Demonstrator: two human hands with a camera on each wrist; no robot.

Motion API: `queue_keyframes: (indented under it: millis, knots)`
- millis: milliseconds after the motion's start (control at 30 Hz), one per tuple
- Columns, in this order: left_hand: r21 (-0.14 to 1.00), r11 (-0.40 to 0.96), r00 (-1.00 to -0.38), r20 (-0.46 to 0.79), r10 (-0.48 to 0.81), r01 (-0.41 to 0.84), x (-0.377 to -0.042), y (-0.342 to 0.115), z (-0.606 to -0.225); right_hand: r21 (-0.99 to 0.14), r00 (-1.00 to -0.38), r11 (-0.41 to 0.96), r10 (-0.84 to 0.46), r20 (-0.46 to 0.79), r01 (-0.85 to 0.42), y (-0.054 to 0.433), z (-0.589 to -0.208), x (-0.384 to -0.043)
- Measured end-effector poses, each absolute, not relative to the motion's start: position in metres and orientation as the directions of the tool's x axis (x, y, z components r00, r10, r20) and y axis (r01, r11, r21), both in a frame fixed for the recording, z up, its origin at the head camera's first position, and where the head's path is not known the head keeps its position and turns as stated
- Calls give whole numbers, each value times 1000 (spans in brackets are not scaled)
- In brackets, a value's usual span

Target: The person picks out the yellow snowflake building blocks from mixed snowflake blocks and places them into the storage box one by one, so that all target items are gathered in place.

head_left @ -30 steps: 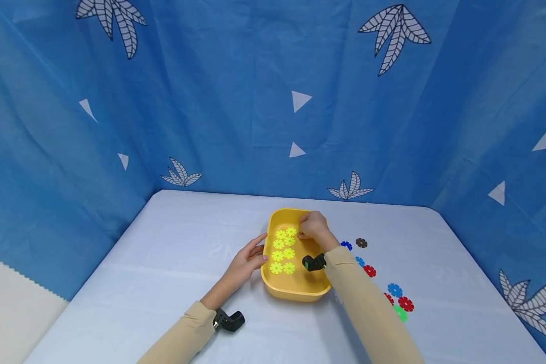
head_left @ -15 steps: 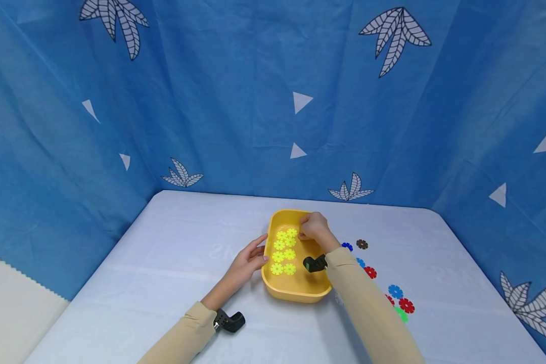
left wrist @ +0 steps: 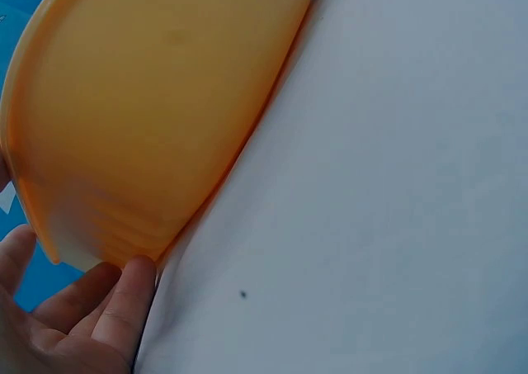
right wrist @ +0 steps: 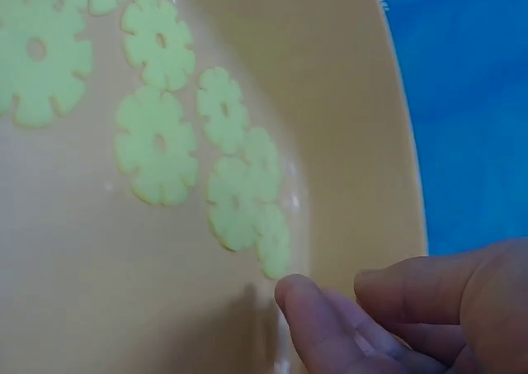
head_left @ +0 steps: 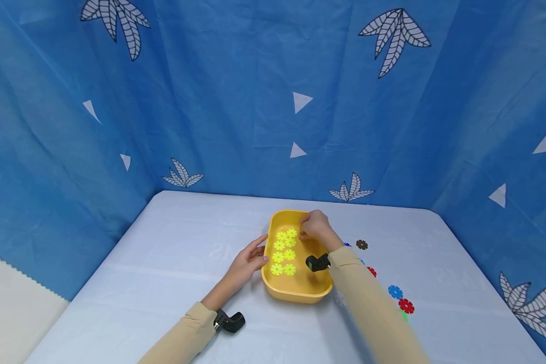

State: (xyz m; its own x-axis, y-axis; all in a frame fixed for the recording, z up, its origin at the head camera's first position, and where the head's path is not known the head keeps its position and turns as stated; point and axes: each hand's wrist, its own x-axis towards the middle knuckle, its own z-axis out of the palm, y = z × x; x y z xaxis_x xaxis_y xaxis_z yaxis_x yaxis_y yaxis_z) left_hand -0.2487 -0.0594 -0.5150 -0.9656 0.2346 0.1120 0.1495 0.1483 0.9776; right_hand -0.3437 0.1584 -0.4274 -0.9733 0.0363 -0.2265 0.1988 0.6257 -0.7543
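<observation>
Several yellow, notched flower-shaped discs [head_left: 279, 245] lie flat in two rough rows in the left part of a yellow plastic tray [head_left: 300, 292]. My left hand [head_left: 244, 263] rests against the tray's left side, its fingertips [left wrist: 136, 267] touching the outer wall. Over the tray's far right part is my right hand [head_left: 316, 225], with its fingers loosely bent. In the right wrist view a gap shows between thumb and forefinger [right wrist: 309, 312], and nothing is held there. The nearest yellow disc [right wrist: 272, 242] lies just beyond the forefinger tip.
Right of the tray lie more flower-shaped discs, among them a brown disc [head_left: 361, 244], a light blue disc [head_left: 395, 291] and a red disc [head_left: 406, 306]. My right sleeve [head_left: 373, 303] partly covers others. A blue patterned curtain [head_left: 255, 101] hangs behind the white table [head_left: 164, 283].
My right hand has risen slightly and its fingers have loosened. The right forearm has shifted a little to the right, covering more of the loose discs. The left hand stays in place.
</observation>
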Motion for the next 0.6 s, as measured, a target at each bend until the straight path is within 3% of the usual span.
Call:
queue_keyframes:
  millis: [267, 600]
  knots:
    - [980, 158, -972, 85, 219, 121, -249, -60, -516, -753, -982, 654, -81, -171, 77, 187, -399, -335]
    - [979, 143, -965, 111, 239, 148, -250, -60, -516, -673, -973, 738, -126, -194, 39, 251, -381, -313]
